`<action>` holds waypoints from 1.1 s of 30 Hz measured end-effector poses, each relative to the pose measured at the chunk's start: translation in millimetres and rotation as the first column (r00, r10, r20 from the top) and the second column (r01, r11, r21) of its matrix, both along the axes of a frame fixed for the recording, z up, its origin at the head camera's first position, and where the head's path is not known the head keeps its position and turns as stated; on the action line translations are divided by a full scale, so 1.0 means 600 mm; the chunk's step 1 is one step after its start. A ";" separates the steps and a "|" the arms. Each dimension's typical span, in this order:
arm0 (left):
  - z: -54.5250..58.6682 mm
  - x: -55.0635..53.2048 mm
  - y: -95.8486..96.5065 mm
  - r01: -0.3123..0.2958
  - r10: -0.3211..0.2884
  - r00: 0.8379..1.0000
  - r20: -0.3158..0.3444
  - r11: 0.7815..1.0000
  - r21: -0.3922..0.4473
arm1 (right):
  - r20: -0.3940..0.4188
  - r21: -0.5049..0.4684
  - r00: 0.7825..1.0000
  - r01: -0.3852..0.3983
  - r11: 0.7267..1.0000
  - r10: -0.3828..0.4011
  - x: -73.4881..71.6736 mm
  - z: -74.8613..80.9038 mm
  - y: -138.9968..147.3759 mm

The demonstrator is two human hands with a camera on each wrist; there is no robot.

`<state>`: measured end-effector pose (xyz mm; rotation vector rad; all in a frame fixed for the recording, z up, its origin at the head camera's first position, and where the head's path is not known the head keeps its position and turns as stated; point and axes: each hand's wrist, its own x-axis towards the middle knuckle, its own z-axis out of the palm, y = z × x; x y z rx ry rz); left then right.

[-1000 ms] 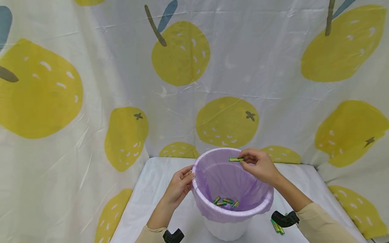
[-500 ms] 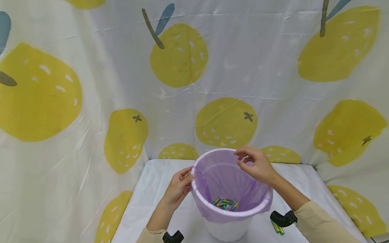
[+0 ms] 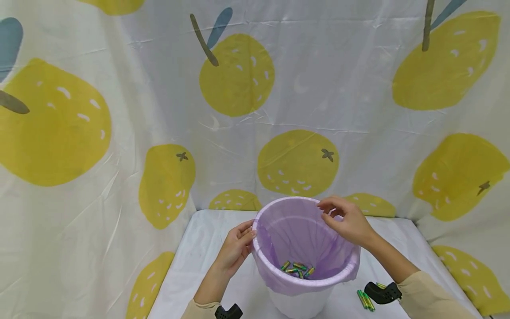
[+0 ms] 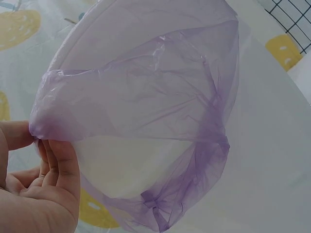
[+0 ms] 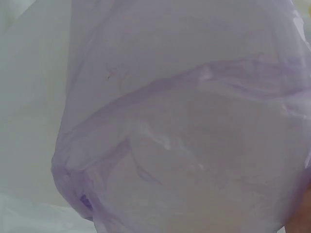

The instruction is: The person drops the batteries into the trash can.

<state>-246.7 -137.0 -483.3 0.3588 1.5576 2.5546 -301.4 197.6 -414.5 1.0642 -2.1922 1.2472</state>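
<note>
A white table (image 3: pixel 253 294) is filling the near middle of the scene, its pale cover creasing softly toward the far edge. Behind it, a white cloth (image 3: pixel 366 155) printed with large yellow fruit is hanging like a wall, folding forward along the left and right sides. In the left wrist view, a dark wire grid (image 4: pixel 294 17) is showing beyond the table.

A white bin (image 3: pixel 300 305) is standing upright on the table, and a lilac liner (image 3: pixel 296 230) is covering its inside and folding over the rim. Several green-and-gold batteries (image 3: pixel 299 266) are lying in a loose cluster at the bottom, inside the liner. More batteries (image 3: pixel 368 302) are resting on the table, near and right of the bin, one partly hidden behind a black wrist device (image 3: pixel 383 293).

The left hand (image 3: pixel 236 246) is pinching the lined rim on the left. The right hand (image 3: pixel 350 223) is hovering by the far right rim, fingers bending loosely, thumb and fingertips standing apart; whether it is touching the liner, I cannot tell.
</note>
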 end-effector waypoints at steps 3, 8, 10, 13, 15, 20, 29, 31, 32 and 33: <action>0.000 -0.001 0.002 0.000 0.000 1.000 -0.001 1.000 -0.003 | -0.006 0.001 1.000 0.025 1.000 -0.025 0.003 0.000 0.009; 0.000 -0.002 0.003 -0.002 0.002 1.000 -0.002 1.000 -0.005 | -0.025 -0.005 0.998 0.061 0.998 -0.061 0.007 -0.005 0.029; 0.001 -0.002 0.004 -0.001 0.001 1.000 -0.001 1.000 -0.006 | -0.032 -0.012 0.997 0.070 0.997 -0.070 0.009 -0.009 0.038; 0.001 -0.001 0.004 -0.002 0.002 1.000 0.001 1.000 -0.007 | -0.033 -0.015 0.996 0.079 0.997 -0.079 0.012 -0.013 0.051; 0.001 0.000 0.004 -0.003 0.003 1.000 -0.001 1.000 -0.012 | -0.030 -0.016 0.996 0.081 0.997 -0.082 0.013 -0.016 0.059; 0.002 0.002 0.003 -0.006 0.006 1.000 0.002 1.000 -0.012 | -0.026 -0.027 0.995 0.093 0.995 -0.093 0.018 -0.021 0.071; 0.001 0.003 0.002 -0.001 0.000 1.000 0.011 1.000 0.013 | -0.041 -0.010 0.984 0.170 0.985 -0.171 0.030 -0.035 0.099; 0.001 0.003 0.002 0.001 -0.002 1.000 0.009 1.000 0.012 | -0.044 -0.012 0.983 0.180 0.984 -0.181 0.032 -0.038 0.106; 0.002 0.003 0.002 0.002 -0.002 1.000 0.008 1.000 0.011 | -0.045 -0.015 0.982 0.182 0.983 -0.183 0.032 -0.040 0.109; 0.002 0.003 0.002 0.003 -0.003 1.000 0.007 1.000 0.010 | -0.046 -0.018 0.982 0.183 0.983 -0.184 0.033 -0.042 0.112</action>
